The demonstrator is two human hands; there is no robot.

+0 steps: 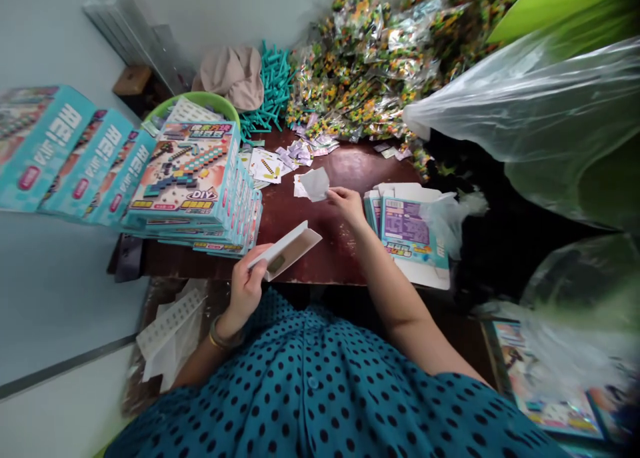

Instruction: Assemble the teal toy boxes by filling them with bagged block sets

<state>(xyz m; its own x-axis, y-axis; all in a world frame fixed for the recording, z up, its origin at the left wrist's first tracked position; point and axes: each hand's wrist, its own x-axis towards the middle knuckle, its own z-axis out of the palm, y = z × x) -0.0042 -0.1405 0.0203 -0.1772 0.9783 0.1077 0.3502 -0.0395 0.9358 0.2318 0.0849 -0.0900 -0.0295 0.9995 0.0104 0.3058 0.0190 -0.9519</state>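
My left hand grips an open, flat cardboard box by its near edge, above the front edge of the dark brown table. The box's open end faces right. My right hand reaches out over the table and pinches a white paper sheet at its right corner. Just right of that hand lies a pile of flattened, unfolded boxes with a clear plastic bag on it.
A stack of teal DIY boxes stands left of my hands, with more boxes leaning further left. Loose leaflets, teal plastic pieces, a green basin and heaps of bagged parts fill the back. A big plastic bag hangs right.
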